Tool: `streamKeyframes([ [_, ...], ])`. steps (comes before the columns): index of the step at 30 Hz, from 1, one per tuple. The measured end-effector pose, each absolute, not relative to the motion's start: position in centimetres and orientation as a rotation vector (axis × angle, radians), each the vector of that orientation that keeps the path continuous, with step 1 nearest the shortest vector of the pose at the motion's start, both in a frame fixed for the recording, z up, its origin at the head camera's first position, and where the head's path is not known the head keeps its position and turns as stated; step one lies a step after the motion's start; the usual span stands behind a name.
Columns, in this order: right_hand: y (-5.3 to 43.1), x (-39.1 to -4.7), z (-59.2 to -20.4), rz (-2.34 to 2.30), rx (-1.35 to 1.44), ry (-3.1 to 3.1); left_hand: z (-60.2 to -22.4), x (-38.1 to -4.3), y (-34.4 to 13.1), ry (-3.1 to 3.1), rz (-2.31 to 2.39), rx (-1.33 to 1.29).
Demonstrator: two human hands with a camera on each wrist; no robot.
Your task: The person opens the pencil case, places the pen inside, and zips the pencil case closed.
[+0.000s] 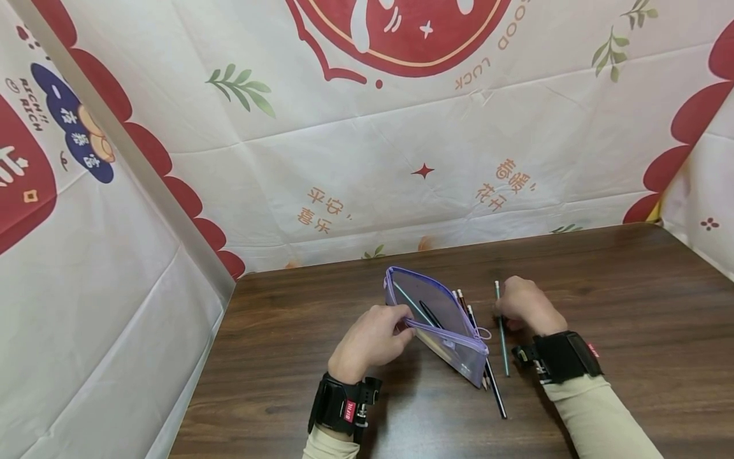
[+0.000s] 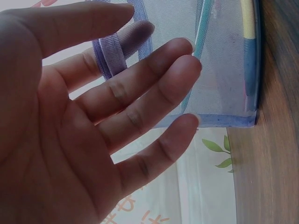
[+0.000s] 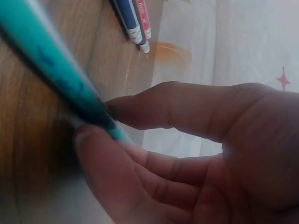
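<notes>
A purple mesh zip pouch (image 1: 463, 358) stands with its mouth spread on the table in the head view. My left hand (image 1: 371, 336) pinches its zippered rim between thumb and index finger; in the left wrist view the other fingers are extended. Through the mesh show a teal pencil (image 2: 203, 23) and, in the head view, a dark pen (image 1: 430, 313). To the pouch's right, my right hand (image 1: 526, 305) pinches a teal pencil (image 1: 503, 350) between thumb and index finger. Its upper end carries a white tip. In the right wrist view that pencil (image 3: 56, 65) is blurred.
Several pencils lie along the pouch's right side, one a dark pencil (image 1: 496, 394) reaching toward the front. A wood-grain table (image 1: 269, 370) carries everything. Printed white cloth (image 1: 367, 146) hangs behind it, with another cloth panel (image 1: 115, 306) on the left.
</notes>
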State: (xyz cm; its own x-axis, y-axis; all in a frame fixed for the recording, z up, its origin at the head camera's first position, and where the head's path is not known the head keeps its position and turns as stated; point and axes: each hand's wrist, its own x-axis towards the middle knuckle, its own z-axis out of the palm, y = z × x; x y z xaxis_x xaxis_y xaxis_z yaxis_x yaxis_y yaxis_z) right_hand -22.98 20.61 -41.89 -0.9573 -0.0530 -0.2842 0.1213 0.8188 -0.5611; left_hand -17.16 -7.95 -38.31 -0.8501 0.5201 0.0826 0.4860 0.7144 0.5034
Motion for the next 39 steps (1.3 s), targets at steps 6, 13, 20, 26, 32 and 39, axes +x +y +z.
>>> streamKeyframes([
  [6, 20.5, -23.2, -42.2, -0.849, 0.062, 2.731, -38.3, -17.1, -7.9, 2.852, 0.801, 0.832],
  [13, 20.4, -23.4, -42.4, -0.828, 0.061, 2.747, -38.3, -17.2, -7.9, 2.855, 0.798, 0.838],
  [20, 20.3, -23.4, -42.3, -0.840, 0.065, 2.742, -38.4, -17.2, -7.9, 2.856, 0.798, 0.842],
  [26, 20.3, -23.1, -41.6, -0.847, 0.061, 2.772, -38.5, -17.3, -7.9, 2.854, 0.803, 0.849],
  [32, 20.2, -23.0, -40.5, -0.855, 0.039, 2.825, -38.4, -17.3, -7.9, 2.860, 0.794, 0.854],
  [39, 20.1, -22.8, -39.3, -0.855, 0.006, 2.911, -38.4, -17.2, -7.9, 2.866, 0.784, 0.853],
])
